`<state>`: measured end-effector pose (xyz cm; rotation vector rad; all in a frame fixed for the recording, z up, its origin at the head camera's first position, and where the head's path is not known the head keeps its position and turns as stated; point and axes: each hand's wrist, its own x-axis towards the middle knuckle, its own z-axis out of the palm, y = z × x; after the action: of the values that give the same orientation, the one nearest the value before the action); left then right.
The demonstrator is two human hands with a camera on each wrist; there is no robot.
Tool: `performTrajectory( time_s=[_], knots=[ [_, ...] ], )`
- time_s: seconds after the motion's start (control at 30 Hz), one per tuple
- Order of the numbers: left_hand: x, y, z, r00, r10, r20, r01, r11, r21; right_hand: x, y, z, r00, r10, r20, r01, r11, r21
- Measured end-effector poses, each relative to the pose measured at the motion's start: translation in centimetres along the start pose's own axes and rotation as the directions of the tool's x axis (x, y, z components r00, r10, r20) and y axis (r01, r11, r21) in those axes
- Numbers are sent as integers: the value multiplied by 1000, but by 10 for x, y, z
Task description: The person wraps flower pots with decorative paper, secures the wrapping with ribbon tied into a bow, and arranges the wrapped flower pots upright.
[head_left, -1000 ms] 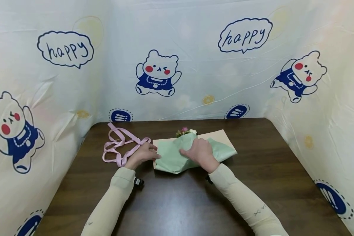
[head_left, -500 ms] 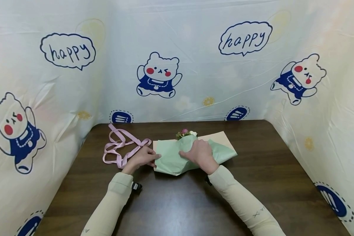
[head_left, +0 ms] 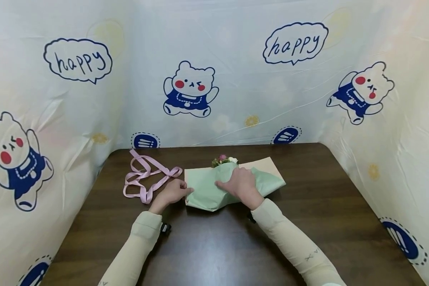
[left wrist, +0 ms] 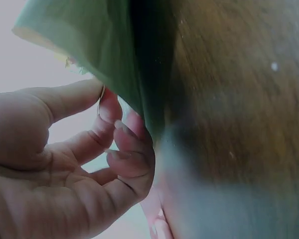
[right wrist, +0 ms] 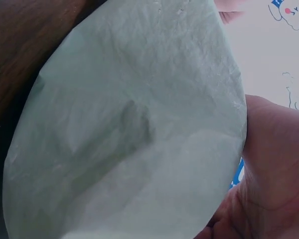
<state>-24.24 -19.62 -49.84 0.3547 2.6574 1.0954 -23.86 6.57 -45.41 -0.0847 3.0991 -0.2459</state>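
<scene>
Green wrapping paper (head_left: pixel 204 190) is folded over a small bunch of flowers (head_left: pixel 224 160), whose pink and white heads show above its far edge. Beneath the green lies a beige sheet (head_left: pixel 265 164), seen along the back and left. My left hand (head_left: pixel 172 192) pinches the left edge of the paper between thumb and index finger; the left wrist view shows the other fingers curled below. My right hand (head_left: pixel 242 185) grips the folded paper over the flowers. Its fingertips are hidden behind the bundle, and the green paper (right wrist: pixel 139 124) fills most of the right wrist view.
A loose tangle of lilac ribbon (head_left: pixel 143 180) lies left of the paper, close to my left hand. All of this is on a dark wooden table (head_left: pixel 214 250). A pale printed curtain (head_left: pixel 236 91) hangs behind and at both sides.
My left hand has shifted slightly at the left edge, and its thumb and finger have drawn together on the paper there. The right hand keeps its hold; the view has tilted slightly.
</scene>
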Motion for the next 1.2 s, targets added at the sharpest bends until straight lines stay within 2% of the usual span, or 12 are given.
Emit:
performTrajectory(
  time_s=[0.3,0.43,0.57,0.63,0.83,1.03,1.2],
  knots=[
    [-3,4,1,998,-30,-58,36,995,97,-3,4,-5,999,-34,18,34,999,31],
    [-5,4,-1,997,-33,-62,40,993,107,-2,4,-5,999,-37,25,36,999,36],
    [-8,4,-1,995,-71,-65,74,996,40,-1,4,-4,999,-38,17,38,999,35],
    [-8,2,0,994,-83,-75,81,996,-23,0,5,-3,999,-40,16,40,999,29],
    [-4,-2,1,986,-108,-128,81,975,-206,2,5,-4,999,-41,23,40,999,32],
    [-5,-1,0,973,-164,-164,108,945,-309,1,5,-4,999,-35,22,34,999,41],
    [-4,-3,2,974,-172,-147,112,930,-349,0,5,-4,999,-29,13,29,999,46]
  ],
)
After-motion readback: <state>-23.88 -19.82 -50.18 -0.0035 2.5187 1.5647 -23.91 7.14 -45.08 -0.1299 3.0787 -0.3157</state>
